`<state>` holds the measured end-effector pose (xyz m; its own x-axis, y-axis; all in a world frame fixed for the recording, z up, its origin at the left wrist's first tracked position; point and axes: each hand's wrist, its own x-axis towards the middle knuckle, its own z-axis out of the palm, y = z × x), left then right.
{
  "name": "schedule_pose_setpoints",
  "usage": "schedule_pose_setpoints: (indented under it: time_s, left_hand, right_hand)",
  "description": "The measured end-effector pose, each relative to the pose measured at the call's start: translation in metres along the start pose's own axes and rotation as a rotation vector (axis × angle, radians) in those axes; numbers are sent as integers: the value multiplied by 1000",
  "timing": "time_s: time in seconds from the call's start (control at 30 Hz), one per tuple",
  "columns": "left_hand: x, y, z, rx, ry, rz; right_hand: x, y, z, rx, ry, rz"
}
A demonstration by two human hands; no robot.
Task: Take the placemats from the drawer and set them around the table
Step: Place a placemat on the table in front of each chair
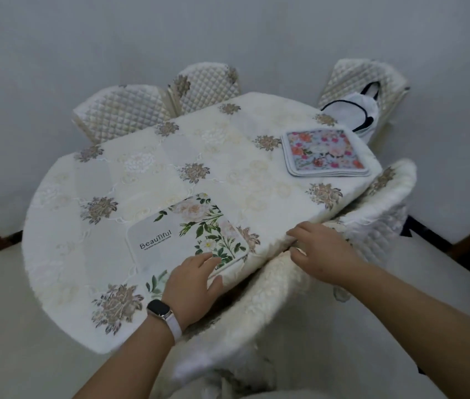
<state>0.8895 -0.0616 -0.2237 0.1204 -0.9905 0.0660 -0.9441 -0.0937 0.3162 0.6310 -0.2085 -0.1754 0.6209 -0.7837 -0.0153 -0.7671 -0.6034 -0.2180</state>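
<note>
- Bench (141, 182): oval, under a cream cloth patterned with brown flower clusters. It carries both lots of placemats.
- Quilted chairs (124, 110): three pushed in at the bench's far edge, two on the far left and one at the far right corner.
- Fleece-backed chair (256, 312): at the bench's near edge, its top rail just under the cloth hem between the two grips. A second one stands at the bench's right edge.
- White placemat (182, 226): printed "Beautiful" with green sprays, flat on the bench by its near edge. Its near corner lies under the left grip.
- Stack of floral placemats (325, 152): pink and orange blooms, at the bench's far right, well apart from both grips.
- White bag (354, 110): black-trimmed, on the far right chair, just past the bench's edge.
- Right grip (323, 251): a bare hand, spread, fingers nearly straight on the cloth at the bench's near right edge. The thumb is lower, against the chair top.
- Left grip (190, 280): a bare hand, spread, straight fingers pressing the white placemat's corner, with the thumb at the bench's edge.
- Wristwatch (160, 311): pale strap, on the left wrist, over the bench's near edge.
</note>
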Motion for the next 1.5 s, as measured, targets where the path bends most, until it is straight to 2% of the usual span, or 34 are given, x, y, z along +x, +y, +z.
schedule_pose_setpoints:
  time_s: [0.2,0.5,0.73,0.93,1.2,1.5]
  left_hand:
    - [16,117,7,42,66,132]
    - [33,268,49,9,-2,295]
    - [68,346,68,74,-54,449]
    - [121,405,90,39,-75,575]
    - [226,461,140,21,-109,741]
    - [372,505,183,-108,-128,770]
  right_hand:
    - [-63,72,-31,-2,-13,39]
    - [-168,191,-63,-15,7,158]
    - [-230,257,-79,67,70,303]
    - [-262,308,-91,56,68,436]
    - [-248,382,-102,37,20,579]
    - [-136,480,-129,4,-35,662]
